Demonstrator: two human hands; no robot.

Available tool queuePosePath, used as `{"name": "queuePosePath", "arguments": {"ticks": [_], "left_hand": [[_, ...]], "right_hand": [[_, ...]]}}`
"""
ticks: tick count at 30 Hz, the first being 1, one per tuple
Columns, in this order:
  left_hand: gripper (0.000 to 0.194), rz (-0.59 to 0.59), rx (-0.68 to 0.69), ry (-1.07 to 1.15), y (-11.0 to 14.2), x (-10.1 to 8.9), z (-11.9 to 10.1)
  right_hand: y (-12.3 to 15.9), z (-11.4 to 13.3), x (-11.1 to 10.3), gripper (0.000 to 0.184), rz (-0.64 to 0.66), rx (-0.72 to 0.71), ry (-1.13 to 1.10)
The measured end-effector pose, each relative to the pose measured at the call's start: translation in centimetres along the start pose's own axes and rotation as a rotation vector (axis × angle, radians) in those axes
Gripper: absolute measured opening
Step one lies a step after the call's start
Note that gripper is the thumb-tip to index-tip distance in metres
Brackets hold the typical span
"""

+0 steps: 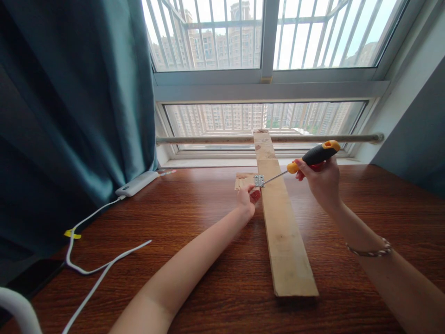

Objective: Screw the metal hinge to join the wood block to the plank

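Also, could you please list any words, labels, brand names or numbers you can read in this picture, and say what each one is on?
None can be read.
Screwdriver in the right hand: black and yellow handle, no legible brand.
Wooden plank and hinge by the left hand: no print visible.
White power bank: no readable marking.
Yellow tag on the white cable: too small to tell.

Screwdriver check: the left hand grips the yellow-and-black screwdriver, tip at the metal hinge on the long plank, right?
Not quite: the head view shows the right hand gripping the screwdriver. Its tip is at the hinge on the plank; the left hand steadies beside the hinge.
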State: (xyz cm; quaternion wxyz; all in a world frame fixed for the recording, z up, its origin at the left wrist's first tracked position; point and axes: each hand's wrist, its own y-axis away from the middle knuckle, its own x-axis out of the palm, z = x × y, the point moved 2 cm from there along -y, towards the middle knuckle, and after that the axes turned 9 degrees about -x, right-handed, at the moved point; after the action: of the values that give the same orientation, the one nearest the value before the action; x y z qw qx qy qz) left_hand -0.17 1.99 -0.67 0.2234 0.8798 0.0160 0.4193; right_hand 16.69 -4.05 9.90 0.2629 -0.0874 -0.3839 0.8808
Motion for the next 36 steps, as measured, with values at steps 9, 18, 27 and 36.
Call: {"name": "queuePosePath", "arguments": {"ticks": [9,18,27,36], "left_hand": [[0.012,0.012,0.022,-0.021,0.0,0.1,0.0],[0.012,-0.006,0.051,-0.059,0.2,0.3,0.1],[0.011,-0.026,0.063,-0.045,0.5,0.4,0.1],[0.011,-0.048,0.077,-0.060,0.4,0.3,0.1]], "right_hand": [[0.2,-1.4,-0.2,0.047,-0.006,-0.052,0.102],[-0.3,1.3,0.5,0.042,0.249,0.074,-0.150],[-0.1,1.3,0.1,0.045,0.143,0.073,0.006],[0.5,-0.4,0.6,0.036,-0.100,0.050,0.048]]}}
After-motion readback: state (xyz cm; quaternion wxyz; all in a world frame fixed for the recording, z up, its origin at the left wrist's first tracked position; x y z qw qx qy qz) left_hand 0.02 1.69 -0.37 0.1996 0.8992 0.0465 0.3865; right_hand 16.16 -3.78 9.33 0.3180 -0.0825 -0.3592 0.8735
